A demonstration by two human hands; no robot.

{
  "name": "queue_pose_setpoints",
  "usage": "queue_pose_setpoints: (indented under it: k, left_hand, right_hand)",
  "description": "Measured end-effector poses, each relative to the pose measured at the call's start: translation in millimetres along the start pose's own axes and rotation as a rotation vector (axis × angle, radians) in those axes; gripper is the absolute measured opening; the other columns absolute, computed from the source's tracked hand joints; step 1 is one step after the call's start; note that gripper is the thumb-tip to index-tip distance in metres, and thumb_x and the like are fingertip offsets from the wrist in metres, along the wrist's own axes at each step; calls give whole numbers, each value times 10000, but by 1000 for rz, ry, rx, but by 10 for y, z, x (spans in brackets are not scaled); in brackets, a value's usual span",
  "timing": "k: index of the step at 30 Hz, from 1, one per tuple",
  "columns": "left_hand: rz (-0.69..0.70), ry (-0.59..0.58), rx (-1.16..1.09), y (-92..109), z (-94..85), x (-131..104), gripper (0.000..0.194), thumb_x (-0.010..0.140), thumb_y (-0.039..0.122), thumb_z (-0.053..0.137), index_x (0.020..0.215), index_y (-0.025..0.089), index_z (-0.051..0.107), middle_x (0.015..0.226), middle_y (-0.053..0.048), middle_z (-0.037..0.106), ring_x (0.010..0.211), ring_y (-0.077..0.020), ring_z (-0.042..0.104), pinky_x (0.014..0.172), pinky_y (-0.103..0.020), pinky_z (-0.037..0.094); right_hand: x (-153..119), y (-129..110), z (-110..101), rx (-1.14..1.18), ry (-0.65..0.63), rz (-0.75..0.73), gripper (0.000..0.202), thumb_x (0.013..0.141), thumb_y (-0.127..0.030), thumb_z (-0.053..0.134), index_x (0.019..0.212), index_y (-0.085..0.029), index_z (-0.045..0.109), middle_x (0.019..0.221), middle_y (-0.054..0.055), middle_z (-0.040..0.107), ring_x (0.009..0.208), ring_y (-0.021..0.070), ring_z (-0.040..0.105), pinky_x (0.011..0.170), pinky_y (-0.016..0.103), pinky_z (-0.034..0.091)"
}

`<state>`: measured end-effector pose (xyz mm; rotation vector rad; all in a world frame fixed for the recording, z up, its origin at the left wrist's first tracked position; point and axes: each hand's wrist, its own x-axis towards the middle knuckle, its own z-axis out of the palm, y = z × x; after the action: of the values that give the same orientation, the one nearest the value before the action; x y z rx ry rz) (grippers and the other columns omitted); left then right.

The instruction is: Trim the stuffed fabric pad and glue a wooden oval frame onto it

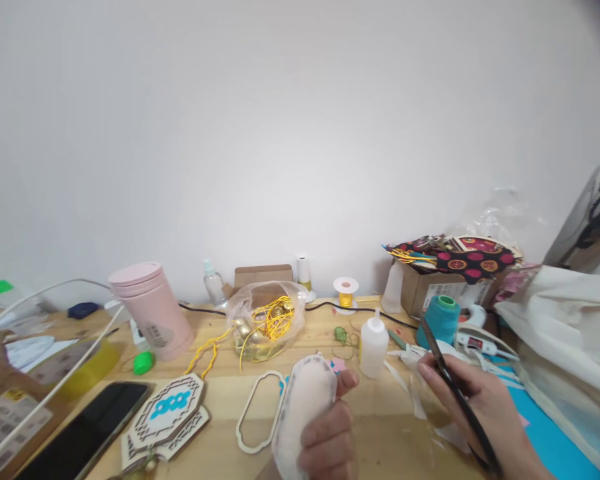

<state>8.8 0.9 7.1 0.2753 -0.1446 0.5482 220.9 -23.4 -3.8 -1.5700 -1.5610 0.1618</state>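
My left hand (pixel 330 440) is closed around a white elongated panel (pixel 305 407) with a scalloped, dark-marked edge, held tilted above the table. Between the fingers of my right hand (pixel 480 400) is a slim black tool that looks like tweezers (pixel 455 387), its tip pointing up and away. A pale open frame (pixel 245 417) of similar outline lies just left of the panel. Beyond my hands stands a white squeeze bottle (pixel 374 347). The lower ends of the panel and the tool run near the bottom edge of the view.
Left are a phone (pixel 85 433), octagonal ornaments (pixel 167 410) and a pink tumbler (pixel 153 313). Behind sit a plastic bag of yellow cord and bells (pixel 270 320) and a yellow thread spool (pixel 346 293). Right are a teal thread cone (pixel 439 320), a cardboard box (pixel 415 290) and blue sheets (pixel 555 427).
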Motion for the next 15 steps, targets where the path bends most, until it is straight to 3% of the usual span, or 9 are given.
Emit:
queue_pose_setpoints:
  k: [4, 10, 15]
  left_hand:
    - [-63, -111, -112, -35, -90, 47, 543, 884, 387, 216, 996, 34, 613, 274, 89, 363, 115, 2, 118, 168, -103, 103]
    - [-133, -35, -75, -79, -88, 59, 597, 841, 508, 268, 931, 61, 653, 221, 104, 294, 114, 2, 55, 186, -148, 37]
    - [-118, 55, 39, 5, -51, 5, 529, 841, 498, 302, 1005, 100, 610, 358, 82, 369, 239, -14, 118, 268, -131, 140]
  right_hand:
    - [-2, 19, 18, -7, 43, -22, 307, 774, -407, 450, 648, -165, 589, 549, 18, 594, 479, 157, 536, 413, 225, 395]
    - [-8, 125, 30, 78, 130, -86, 226, 733, -366, 518, 665, -164, 594, 468, -17, 527, 414, 131, 478, 404, 225, 378]
    - [2, 169, 25, 92, 258, -53, 247, 775, -370, 461, 721, -161, 581, 464, -33, 507, 381, 119, 456, 384, 220, 363]
